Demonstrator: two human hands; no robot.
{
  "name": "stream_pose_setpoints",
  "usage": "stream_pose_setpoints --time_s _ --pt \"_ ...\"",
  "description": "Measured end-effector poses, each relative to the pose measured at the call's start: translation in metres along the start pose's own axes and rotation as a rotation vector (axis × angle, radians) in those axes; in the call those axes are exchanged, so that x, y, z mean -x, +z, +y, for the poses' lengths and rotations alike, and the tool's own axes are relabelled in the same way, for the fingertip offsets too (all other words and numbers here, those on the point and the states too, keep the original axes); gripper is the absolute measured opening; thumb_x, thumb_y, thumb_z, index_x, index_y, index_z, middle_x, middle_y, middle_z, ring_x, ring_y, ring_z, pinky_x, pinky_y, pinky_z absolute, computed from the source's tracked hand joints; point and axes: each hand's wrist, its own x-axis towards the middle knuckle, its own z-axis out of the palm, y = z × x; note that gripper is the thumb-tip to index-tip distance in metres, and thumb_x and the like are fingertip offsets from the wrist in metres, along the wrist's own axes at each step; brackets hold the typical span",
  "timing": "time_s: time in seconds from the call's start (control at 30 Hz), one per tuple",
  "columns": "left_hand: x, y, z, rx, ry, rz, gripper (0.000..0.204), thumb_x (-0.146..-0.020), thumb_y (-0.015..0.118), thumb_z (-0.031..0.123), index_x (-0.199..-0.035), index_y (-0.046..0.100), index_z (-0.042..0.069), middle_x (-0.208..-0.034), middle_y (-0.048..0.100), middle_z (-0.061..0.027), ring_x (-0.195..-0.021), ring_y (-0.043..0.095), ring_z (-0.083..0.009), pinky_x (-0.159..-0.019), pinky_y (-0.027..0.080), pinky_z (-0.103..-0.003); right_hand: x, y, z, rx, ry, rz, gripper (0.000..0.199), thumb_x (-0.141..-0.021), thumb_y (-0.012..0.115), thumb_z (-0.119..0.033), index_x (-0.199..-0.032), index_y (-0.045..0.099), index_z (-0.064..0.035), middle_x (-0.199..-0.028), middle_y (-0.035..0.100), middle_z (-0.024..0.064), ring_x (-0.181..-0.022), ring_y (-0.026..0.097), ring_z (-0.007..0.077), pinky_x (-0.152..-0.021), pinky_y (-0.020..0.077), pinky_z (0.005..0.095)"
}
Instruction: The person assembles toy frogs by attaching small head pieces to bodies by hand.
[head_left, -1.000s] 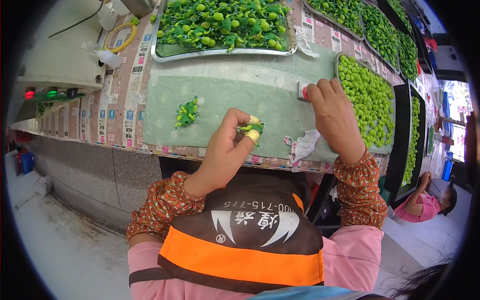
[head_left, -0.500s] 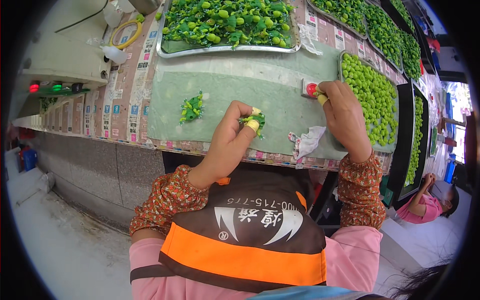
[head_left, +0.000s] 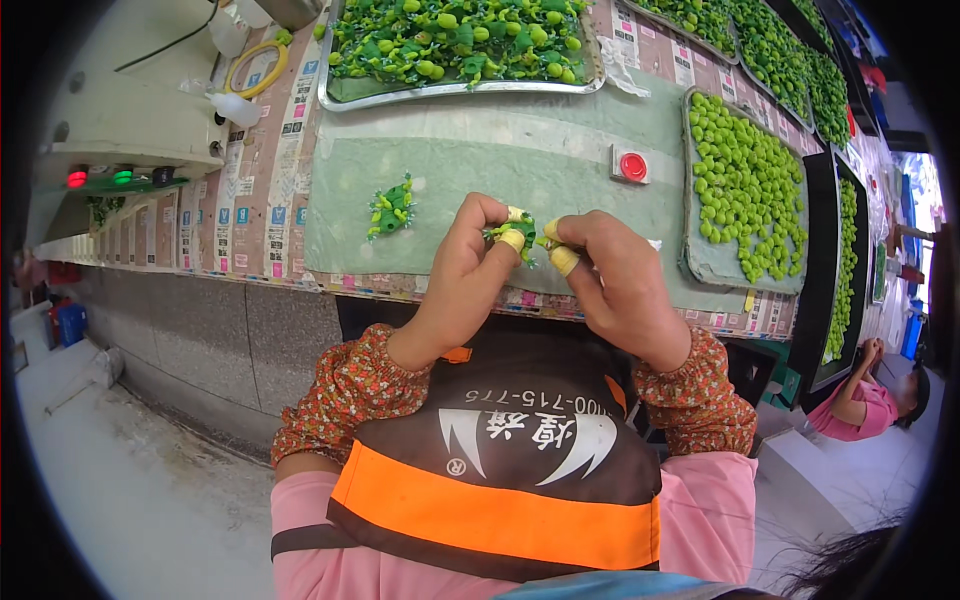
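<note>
Watching remotely, I see my left hand (head_left: 462,282) pinching, thumb against forefinger. Just to its right, my right hand (head_left: 628,285) leans inward, thumb and forefinger nearly together. Both forearms (head_left: 352,390) slant inward below the hands.

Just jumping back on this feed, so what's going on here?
A person is working with both hands over a green cloth. The left-hand grip pinches a small green piece. The right-hand grip is close beside it, fingertips together; whether it holds or touches anything is unclear. A similar piece lies on the cloth to the left. A red round pad sits beyond the right hand, with a tray of light-green pieces to the right.
</note>
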Motion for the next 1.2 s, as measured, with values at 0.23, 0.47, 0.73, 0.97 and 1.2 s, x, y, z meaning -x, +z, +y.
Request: stream_pose_setpoints --time_s 0.23,0.47,0.73,0.97,1.2 --pt "0.002 0.000 -0.010 -0.035 0.050 0.014 0.016 -0.102 0.055 0.004 -0.115 0.047 0.004 -0.102 0.055 -0.0014 -0.083 0.051 -0.0040 -0.068 0.045 -0.024 -0.003 0.011 -0.002 0.139 -0.081 0.025 0.028 -0.083 0.065 0.006 -0.110 0.060 -0.0005 -0.087 0.058 0.0174 -0.079 0.060 0.0382 -0.068 0.0487 0.0478" --pt "0.006 0.000 -0.013 -0.556 0.380 0.089 0.018 -0.101 0.057 0.006 -0.116 0.047 0.004 -0.082 0.062 -0.0159 -0.068 0.064 -0.0284 -0.060 0.047 -0.039 0.000 0.019 0.000 0.117 -0.060 0.039 0.025 -0.081 0.064 0.008 -0.104 0.060 -0.0006 -0.084 0.058 0.0169 -0.075 0.060 0.0380 -0.064 0.0491 0.0470" --pt "0.004 -0.006 -0.017 -0.569 0.416 0.023 0.021 -0.100 0.057 0.006 -0.118 0.047 0.004 -0.086 0.062 -0.0160 -0.070 0.063 -0.0302 -0.063 0.048 -0.040 0.006 0.018 0.013 -0.082 0.070 0.004 0.020 -0.087 0.067 0.004 -0.106 0.062 -0.0011 -0.085 0.064 0.0157 -0.074 0.066 0.0310 -0.066 0.0526 0.0384" --pt "0.016 0.003 -0.010 -0.577 0.379 0.032 0.021 -0.103 0.055 0.007 -0.123 0.049 0.001 -0.101 0.060 -0.0086 -0.087 0.055 -0.0129 -0.077 0.047 -0.028 0.016 0.008 0.017 -0.637 0.533 -0.078 0.023 -0.096 0.071 -0.009 -0.115 0.061 -0.0008 -0.095 0.066 0.0014 -0.084 0.061 0.0054 -0.071 0.0529 0.0252" --pt "0.020 -0.011 0.015 -0.199 0.036 -0.208 0.042 -0.105 0.060 0.024 -0.140 0.044 0.006 -0.112 0.058 -0.0053 -0.077 0.059 -0.0099 -0.060 0.048 -0.024 0.021 -0.002 -0.003 -0.280 0.246 -0.035 0.022 -0.095 0.069 -0.002 -0.115 0.060 -0.0008 -0.093 0.063 0.0061 -0.082 0.066 0.0122 -0.072 0.0522 0.0270"
